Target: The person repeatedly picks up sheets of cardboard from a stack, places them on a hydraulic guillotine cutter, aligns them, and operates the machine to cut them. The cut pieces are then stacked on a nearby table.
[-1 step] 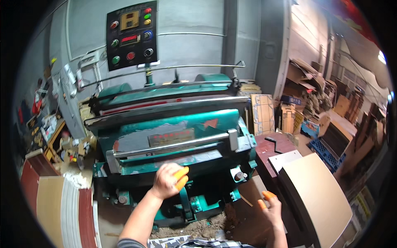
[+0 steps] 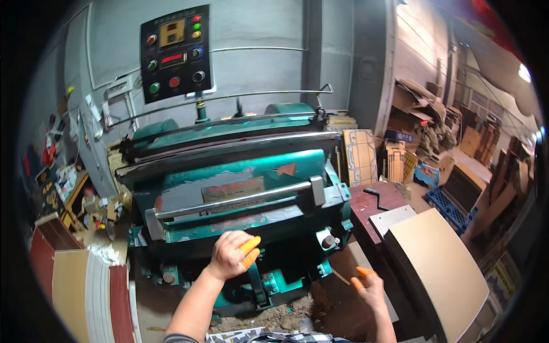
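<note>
Green machine (image 2: 240, 199) beyond left hand (image 2: 230, 255)

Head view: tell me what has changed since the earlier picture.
The right hand has moved slightly left and the left hand slightly down. Less red shows behind the upper metal bar of the green machine. The whole view shifted a little. Nothing was visibly grasped or released; the tan board and black bent rod stayed put.
</note>
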A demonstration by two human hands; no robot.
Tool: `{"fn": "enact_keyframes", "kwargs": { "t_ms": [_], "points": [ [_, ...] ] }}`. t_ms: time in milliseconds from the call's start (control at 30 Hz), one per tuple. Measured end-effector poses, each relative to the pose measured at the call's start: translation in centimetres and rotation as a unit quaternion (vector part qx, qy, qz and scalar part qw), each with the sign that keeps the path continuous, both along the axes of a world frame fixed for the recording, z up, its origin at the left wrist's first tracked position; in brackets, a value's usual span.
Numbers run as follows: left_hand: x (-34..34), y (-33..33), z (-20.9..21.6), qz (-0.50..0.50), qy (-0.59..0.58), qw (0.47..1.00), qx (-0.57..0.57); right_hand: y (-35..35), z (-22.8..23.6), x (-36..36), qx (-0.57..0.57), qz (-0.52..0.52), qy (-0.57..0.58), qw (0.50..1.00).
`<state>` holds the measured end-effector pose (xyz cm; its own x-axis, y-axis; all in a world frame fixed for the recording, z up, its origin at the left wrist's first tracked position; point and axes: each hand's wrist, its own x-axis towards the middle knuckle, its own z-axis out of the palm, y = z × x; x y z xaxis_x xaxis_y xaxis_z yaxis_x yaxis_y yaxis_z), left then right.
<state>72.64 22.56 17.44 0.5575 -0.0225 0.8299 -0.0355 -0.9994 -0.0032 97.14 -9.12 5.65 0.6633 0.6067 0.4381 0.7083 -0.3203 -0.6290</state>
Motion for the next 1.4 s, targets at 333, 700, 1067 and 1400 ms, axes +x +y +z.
{"fn": "enact_keyframes", "kwargs": {
  "t_ms": [333, 700, 1067, 1400],
  "points": [
    [-2.3, -3.8, 4.5, 0.045, -0.044, 0.997, 0.042, 2.9, -0.2, -2.2, -0.058, 0.072, -0.094, 0.991],
    [-2.9, -3.1, 9.9, 0.129, -0.121, 0.984, 0.035, 0.5, 1.6, -2.4, 0.010, 0.049, -0.140, 0.989],
    [-3.3, 3.7, 4.9, 0.344, 0.142, 0.920, -0.123, -1.2, 5.6, -3.3, 0.185, 0.088, -0.146, 0.968],
    [-13.1, 2.3, -13.2, 0.420, 0.484, 0.706, -0.302, -0.3, 3.4, -4.7, 0.270, 0.189, 0.137, 0.934]
  ]
}}
